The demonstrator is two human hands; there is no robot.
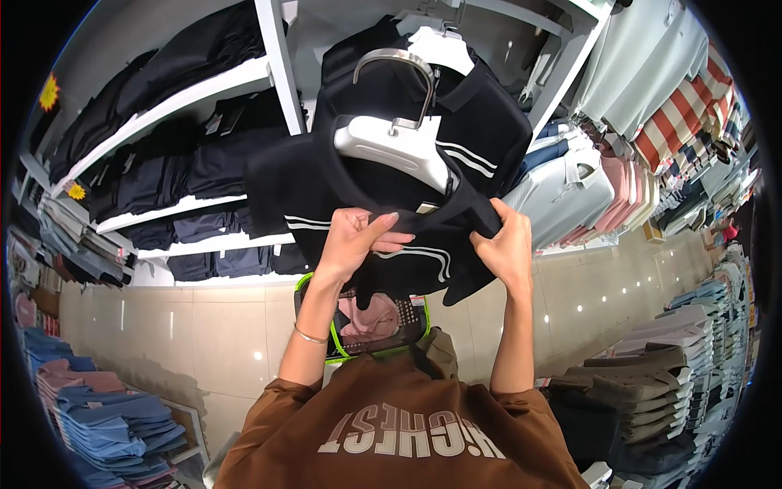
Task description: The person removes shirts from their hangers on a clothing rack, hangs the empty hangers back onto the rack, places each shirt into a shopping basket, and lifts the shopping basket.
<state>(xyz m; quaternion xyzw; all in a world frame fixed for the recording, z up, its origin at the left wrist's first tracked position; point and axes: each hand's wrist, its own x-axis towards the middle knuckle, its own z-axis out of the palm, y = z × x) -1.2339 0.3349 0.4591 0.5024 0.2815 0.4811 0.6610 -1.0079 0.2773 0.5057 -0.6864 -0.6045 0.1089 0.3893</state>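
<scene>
A black shirt with white stripes [326, 183] hangs on a white hanger [391, 147] with a metal hook, in front of my chest. My left hand [356, 242] is at the shirt's neckline, its fingers curled against the black cloth. My right hand [503, 244] pinches the collar at the shirt's right side, thumb toward the middle. Between the two hands a small pale label shows inside the collar. Just behind, another black striped shirt [489, 122] hangs on its own white hanger.
White shelves [183, 81] with folded black clothes stand at the left. Pale and pink garments [623, 187] hang at the right. Below my hands is a green-rimmed basket [428, 322] holding pink cloth. Clothes stacks [106, 424] and brown garments [652, 391] flank me.
</scene>
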